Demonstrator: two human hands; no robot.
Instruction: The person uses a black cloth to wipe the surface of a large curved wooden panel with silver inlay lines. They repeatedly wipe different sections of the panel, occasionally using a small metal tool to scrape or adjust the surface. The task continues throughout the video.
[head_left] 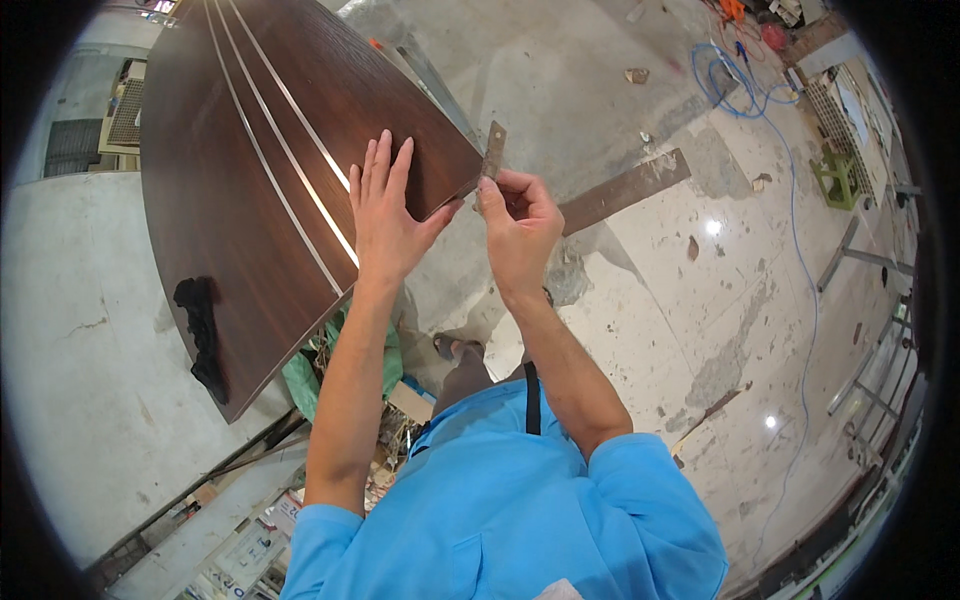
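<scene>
Directly beneath the left hand (385, 225): brown panel (235, 210)

Left hand (385, 222) on brown panel (250, 205)

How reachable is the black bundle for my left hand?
Probably yes: your left hand lies open on the brown panel, with only silver strips and bare surface between it and the black bundle.
</scene>
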